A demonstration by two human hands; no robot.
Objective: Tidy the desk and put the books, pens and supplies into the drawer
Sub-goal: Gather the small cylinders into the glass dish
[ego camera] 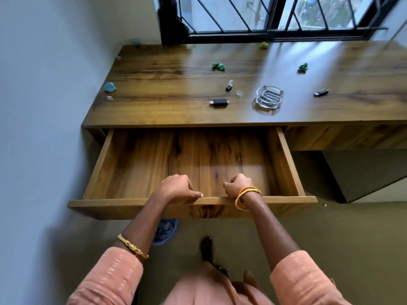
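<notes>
The wooden drawer stands pulled far out of the desk, and its inside holds nothing. My left hand grips the top edge of the drawer front, fingers curled over it. My right hand grips the same edge a little to the right. On the desk top lie a black USB stick, a smaller black stick and another black stick at the right.
A glass ashtray sits on the desk near the front. Crumpled paper balls, green, green, blue and yellow, lie scattered. A barred window is behind. A blue bin stands on the floor under the drawer.
</notes>
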